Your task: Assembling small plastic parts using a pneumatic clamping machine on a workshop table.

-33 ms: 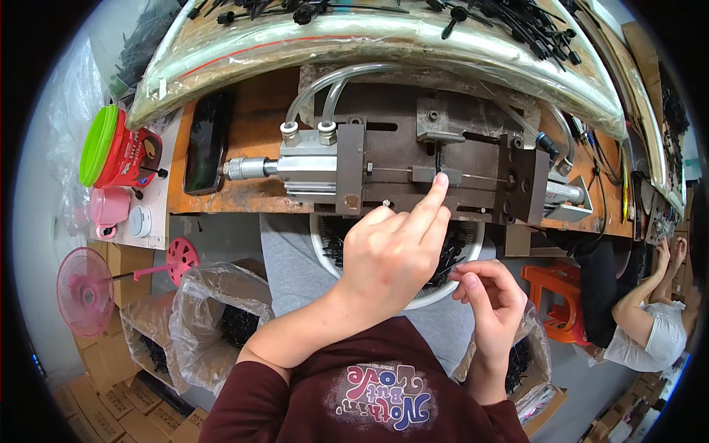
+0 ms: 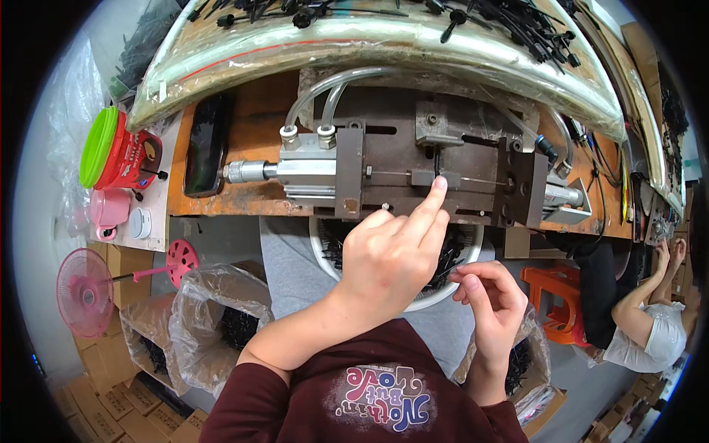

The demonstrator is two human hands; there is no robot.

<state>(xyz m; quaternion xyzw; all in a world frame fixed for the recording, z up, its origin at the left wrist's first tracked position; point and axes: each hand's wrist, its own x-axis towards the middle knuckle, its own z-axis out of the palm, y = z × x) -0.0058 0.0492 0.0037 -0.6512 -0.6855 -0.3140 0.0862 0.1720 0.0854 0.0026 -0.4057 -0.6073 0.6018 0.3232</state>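
Observation:
My left hand [image 2: 395,255] reaches forward over a white basket [image 2: 478,255] of black plastic pieces. Its index finger is stretched out, with the tip at the near end of a thin black strip [image 2: 437,159]. That strip lies across a small grey block [image 2: 450,179] in the middle of a metal bench fixture [image 2: 399,199]. Thin rods run to the block from both sides. Over the basket's right rim, my right hand [image 2: 491,295] has its fingers curled and thumb drawn in. Whatever is between those fingertips is too small to make out.
Air cylinders [image 2: 306,170] with clear hoses flank the fixture. A phone [image 2: 207,144], red bucket [image 2: 133,151] and pink fan [image 2: 85,292] are at left. Plastic-lined bags [image 2: 214,317] stand below. A raised tray [image 2: 384,44] holds black parts. Another person [image 2: 650,332] sits right beside an orange stool [image 2: 554,299].

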